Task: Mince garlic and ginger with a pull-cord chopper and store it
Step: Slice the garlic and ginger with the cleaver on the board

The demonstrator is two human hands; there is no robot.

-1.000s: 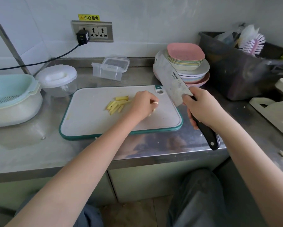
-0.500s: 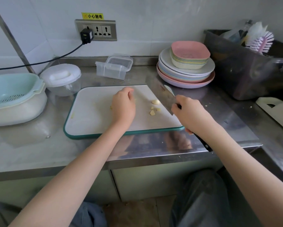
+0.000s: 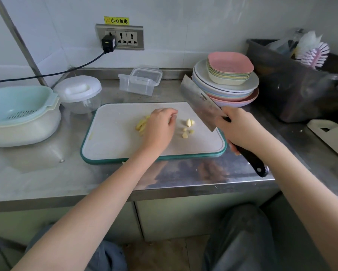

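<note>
Your right hand (image 3: 240, 130) is wrapped tight round the black handle of the cleaver (image 3: 201, 106), blade raised and tilted over the far right corner of the cutting board (image 3: 113, 147), its lower tip hanging just above the board's right edge. Your left hand (image 3: 158, 128) sits mid-board, knuckles up, fingers curled down toward the surface; whether they pinch anything I cannot tell, since the hand hides its own fingertips. The ginger strips (image 3: 141, 124) lie at its left side, partly under it, and the garlic pieces (image 3: 187, 128) are scattered just right of it, between hand and blade. That's the danger: those fingers are near the cleaver's path, so if you bring it down on the garlic before the left hand is tucked back, a fingertip can get nicked. The garlic bits are small and loose, so a hard chop may well send them skittering off the board's right edge onto the steel counter (image 3: 47, 180). The pull-cord chopper (image 3: 78, 92) waits with its lid on, off the board's far left corner, and the clear storage box (image 3: 139, 81) stands near the back wall; carrying pieces across that gap by hand risks dropping some
</note>
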